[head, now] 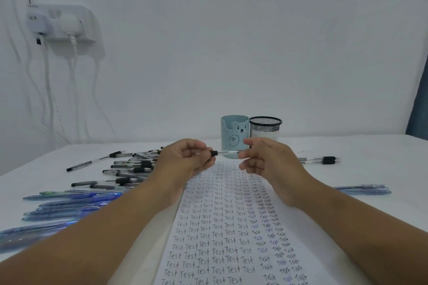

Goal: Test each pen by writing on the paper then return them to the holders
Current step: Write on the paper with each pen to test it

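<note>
Head view shows a clear pen (228, 152) with a black cap held level above the paper (231, 227), the left hand (187, 157) pinching its capped end, the right hand (261, 157) loose-fingered at the other. Rows of "Test" nearly fill the sheet, yet both holders (234, 136) look empty and many pens (132, 169) lie untested, so much seems left.

The paper (231, 227) lies on the counter (347, 227), running from the bottom centre of the frame up to mid-frame. Behind its far end stand two holders side by side, touching: the bear holder (234, 137) left, the mesh holder (266, 128) right. A heap of pens (132, 169) lies left of the paper, more pens (69, 203) below it at lower left. Two pens (322, 159) lie right of the holders, another pen (363, 189) below them.
</note>
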A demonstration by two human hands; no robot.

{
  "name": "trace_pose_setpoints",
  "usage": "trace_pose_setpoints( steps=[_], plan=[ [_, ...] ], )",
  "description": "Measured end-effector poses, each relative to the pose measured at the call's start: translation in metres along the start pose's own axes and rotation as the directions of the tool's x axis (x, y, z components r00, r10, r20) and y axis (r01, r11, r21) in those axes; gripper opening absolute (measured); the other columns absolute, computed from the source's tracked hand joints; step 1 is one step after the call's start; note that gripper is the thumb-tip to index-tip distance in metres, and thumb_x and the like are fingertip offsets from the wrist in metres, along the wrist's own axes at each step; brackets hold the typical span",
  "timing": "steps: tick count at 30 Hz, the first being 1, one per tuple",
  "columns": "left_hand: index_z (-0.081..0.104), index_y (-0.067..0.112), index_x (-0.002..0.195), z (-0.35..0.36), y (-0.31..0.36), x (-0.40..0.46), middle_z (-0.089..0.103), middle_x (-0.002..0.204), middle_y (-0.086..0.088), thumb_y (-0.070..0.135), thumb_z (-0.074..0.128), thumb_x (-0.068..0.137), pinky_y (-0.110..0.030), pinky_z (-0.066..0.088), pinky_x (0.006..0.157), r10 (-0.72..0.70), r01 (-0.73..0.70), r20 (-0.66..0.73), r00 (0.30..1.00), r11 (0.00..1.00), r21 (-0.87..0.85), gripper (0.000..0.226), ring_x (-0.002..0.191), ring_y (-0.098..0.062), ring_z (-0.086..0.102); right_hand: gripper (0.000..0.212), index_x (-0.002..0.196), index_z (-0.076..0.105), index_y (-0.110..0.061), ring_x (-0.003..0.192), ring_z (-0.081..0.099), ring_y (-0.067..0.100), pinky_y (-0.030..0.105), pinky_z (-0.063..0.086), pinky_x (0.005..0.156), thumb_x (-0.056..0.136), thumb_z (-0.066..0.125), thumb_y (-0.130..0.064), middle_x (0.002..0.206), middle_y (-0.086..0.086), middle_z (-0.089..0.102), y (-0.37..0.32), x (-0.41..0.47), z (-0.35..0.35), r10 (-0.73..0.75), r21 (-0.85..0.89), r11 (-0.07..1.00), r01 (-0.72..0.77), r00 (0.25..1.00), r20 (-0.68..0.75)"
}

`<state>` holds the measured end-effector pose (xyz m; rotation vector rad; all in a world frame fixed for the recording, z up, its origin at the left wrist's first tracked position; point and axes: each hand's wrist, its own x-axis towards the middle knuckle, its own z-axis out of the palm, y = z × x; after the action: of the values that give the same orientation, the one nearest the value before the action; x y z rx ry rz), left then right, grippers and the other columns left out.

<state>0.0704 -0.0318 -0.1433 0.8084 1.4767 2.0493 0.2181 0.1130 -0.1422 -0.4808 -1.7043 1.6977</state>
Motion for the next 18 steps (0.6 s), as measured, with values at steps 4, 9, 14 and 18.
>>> trace_pose_setpoints(
  steps=[4, 9, 14, 18],
  plan=[
    [0.065, -0.003, 0.092, 0.0047, -0.0014, -0.0018, 0.072, 0.090, -0.020, -0.012, 0.069, 0.084, -0.029, 0.062, 0.076, -0.017, 0.019, 0.050, 0.999, 0.999, -0.033, 0.013, 0.085, -0.030, 0.075, 0.019, 0.118, 0.050, -0.006, 0.077, 0.072, 0.028, 0.040, 0.058, 0.082, 0.105, 0.050, -0.020, 0.085, 0.015, 0.070, -0.0045, 0.0016, 0.0021, 0.075, 0.244, 0.968, -0.066, 0.997, -0.031],
    [0.063, -0.004, 0.097, 0.0090, -0.0037, -0.0029, 0.073, 0.086, -0.017, -0.014, 0.066, 0.084, -0.027, 0.063, 0.070, -0.080, 0.084, 0.042, 0.996, 0.991, -0.107, 0.016, 0.080, -0.029, 0.075, 0.026, 0.108, 0.056, -0.008, 0.053, 0.057, 0.019, 0.032, 0.051, 0.058, 0.109, 0.040, -0.029, 0.068, 0.007, 0.061, -0.0061, 0.0013, 0.0028, 0.221, 0.341, 0.921, -0.188, 0.973, -0.061],
    [0.062, -0.005, 0.098, 0.0069, -0.0057, -0.0025, 0.072, 0.087, -0.019, -0.016, 0.065, 0.085, -0.026, 0.062, 0.068, -0.115, 0.118, 0.025, 0.993, 0.981, -0.155, 0.017, 0.078, -0.029, 0.076, 0.041, 0.099, 0.062, -0.006, 0.046, 0.049, 0.017, 0.027, 0.044, 0.045, 0.110, 0.031, -0.030, 0.063, 0.006, 0.058, -0.0052, 0.0027, -0.0012, 0.310, 0.383, 0.876, -0.294, 0.950, 0.019],
    [0.062, -0.005, 0.097, 0.0067, -0.0057, -0.0040, 0.071, 0.080, -0.015, -0.016, 0.063, 0.086, -0.026, 0.063, 0.069, -0.108, 0.110, 0.022, 0.994, 0.985, -0.131, 0.016, 0.077, -0.028, 0.076, 0.040, 0.100, 0.067, -0.005, 0.049, 0.055, 0.016, 0.026, 0.050, 0.046, 0.109, 0.035, -0.028, 0.066, 0.006, 0.061, -0.0054, 0.0032, -0.0035, 0.242, 0.463, 0.847, -0.261, 0.965, 0.101]
  ],
)
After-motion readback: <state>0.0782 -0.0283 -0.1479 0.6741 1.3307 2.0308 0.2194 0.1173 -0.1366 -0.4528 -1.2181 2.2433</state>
